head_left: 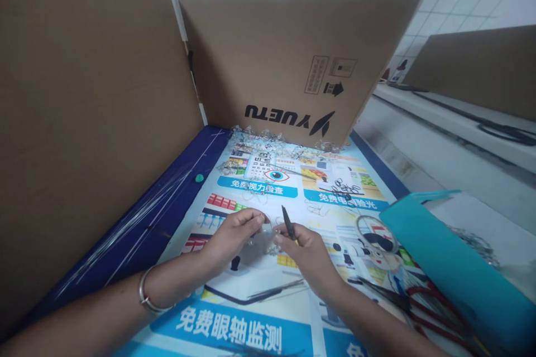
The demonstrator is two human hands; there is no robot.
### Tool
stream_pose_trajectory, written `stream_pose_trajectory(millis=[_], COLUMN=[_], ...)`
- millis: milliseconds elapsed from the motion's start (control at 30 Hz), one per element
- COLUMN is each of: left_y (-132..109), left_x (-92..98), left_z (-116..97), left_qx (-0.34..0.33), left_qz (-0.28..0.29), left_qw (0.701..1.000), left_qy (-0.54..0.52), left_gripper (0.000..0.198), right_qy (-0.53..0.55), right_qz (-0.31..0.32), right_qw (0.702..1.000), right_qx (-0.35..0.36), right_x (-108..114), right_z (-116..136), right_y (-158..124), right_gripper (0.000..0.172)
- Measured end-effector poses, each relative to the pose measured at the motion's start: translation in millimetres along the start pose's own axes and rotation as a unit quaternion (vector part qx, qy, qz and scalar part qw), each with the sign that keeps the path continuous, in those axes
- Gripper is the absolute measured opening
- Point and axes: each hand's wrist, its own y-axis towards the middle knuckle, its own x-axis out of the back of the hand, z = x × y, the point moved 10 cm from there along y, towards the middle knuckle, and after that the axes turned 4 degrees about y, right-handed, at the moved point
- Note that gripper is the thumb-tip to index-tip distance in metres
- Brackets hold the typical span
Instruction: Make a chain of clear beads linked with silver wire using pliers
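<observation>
My left hand is closed, thumb and forefinger pinching a thin wire with small clear beads. Opposite it, my right hand is also closed. From its fingers points up a slim tool with a dark pointed tip and a yellowish lower part; whether it is pliers or tweezers cannot be made out. The right fingertips touch the beaded wire too. Just below the hands lies a bundle of thin dark wires on the printed sheet.
Cardboard panels stand at the back and left. Clear beaded wire pieces lie along the back panel, with black wire loops nearer. At right are red-handled scissors and a teal box holding wire. A green cap lies left.
</observation>
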Motion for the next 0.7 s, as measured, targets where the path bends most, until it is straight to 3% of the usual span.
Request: stream_pose_trajectory(millis=[167,700], left_y=[1,2], left_x=[2.9,0.4], left_z=[1,-9], left_qx=[-0.006,-0.047], left_qz=[-0.015,-0.024], left_qw=[1.000,0.997], left_qy=[0.009,0.049], left_gripper=[0.026,0.023], right_qy=[0.005,0.017], right_qz=[-0.016,0.029], right_qw=[1.000,0.999], right_qx=[0.012,0.002], right_x=[3,-8], right_z=[-1,0], right_y=[0,2], right_gripper=[0.013,0.018])
